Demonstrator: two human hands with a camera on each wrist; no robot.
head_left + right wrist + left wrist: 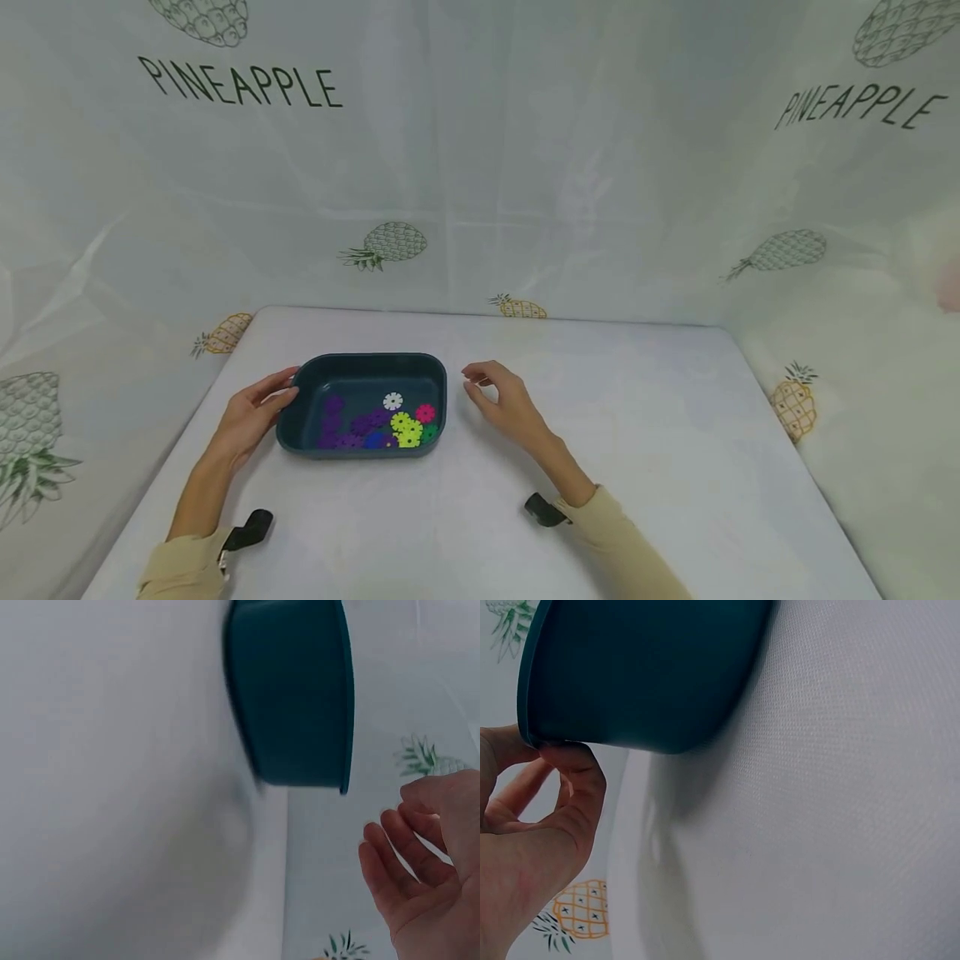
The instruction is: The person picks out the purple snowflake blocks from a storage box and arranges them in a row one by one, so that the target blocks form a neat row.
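A dark teal tub (360,360) sits on the white table, holding notched plastic discs. Purple discs (333,417) lie on its left side, with yellow discs (407,429), a white disc (392,401), a pink disc (425,413), a green disc and a blue disc toward the right. My left hand (247,417) pinches the tub's left rim; in the left wrist view its thumb and fingers meet at the edge of the tub wall (645,675). Just off the right end, my right hand (510,407) hovers with loosely bent fingers and nothing in them, apart from the tub.
The white table (637,433) stretches to the right of the tub and in front of it. Behind and beside it hangs a pale sheet (525,167) printed with pineapples. Black wrist cameras (251,529) sit at both sleeves.
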